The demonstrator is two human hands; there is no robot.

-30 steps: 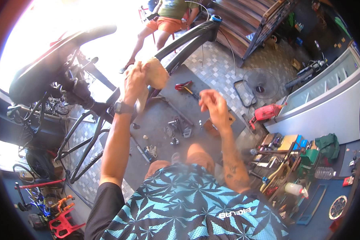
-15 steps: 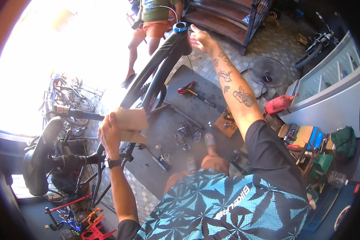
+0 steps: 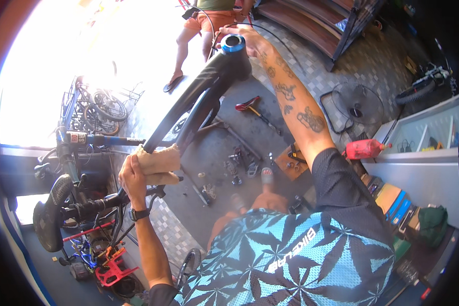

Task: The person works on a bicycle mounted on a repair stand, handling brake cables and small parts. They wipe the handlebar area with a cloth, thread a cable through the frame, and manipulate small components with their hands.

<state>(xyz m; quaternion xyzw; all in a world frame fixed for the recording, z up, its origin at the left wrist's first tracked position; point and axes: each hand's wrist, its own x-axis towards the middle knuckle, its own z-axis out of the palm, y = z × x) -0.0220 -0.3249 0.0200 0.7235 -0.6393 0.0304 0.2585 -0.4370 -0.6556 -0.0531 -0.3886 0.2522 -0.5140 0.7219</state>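
A black bicycle frame (image 3: 215, 76) slants across the middle, its open head tube ringed in blue (image 3: 233, 43) at the top. My left hand (image 3: 132, 176) is closed on a tan cloth (image 3: 159, 159), which wraps around the lower part of the frame tube. Just behind the head tube, my right hand (image 3: 239, 33) has its fingers bent at a thin black cable (image 3: 278, 38) that loops out to the right. The head tube hides part of that hand. A black saddle (image 3: 50, 214) sits to the left of my left hand.
On the dark mat lie a red-and-black saddle with its post (image 3: 250, 104) and several small parts (image 3: 242, 163). A person in orange shorts (image 3: 217, 20) stands beyond the frame. At right are a fan (image 3: 359, 104), red bottle (image 3: 364, 149) and glass-fronted cabinet (image 3: 418, 137); stairs (image 3: 311, 23) stand behind.
My right hand has moved from beside the head tube to behind it, at the cable, which now loops rightward. My left hand and the cloth have shifted slightly left. The view has turned slightly.
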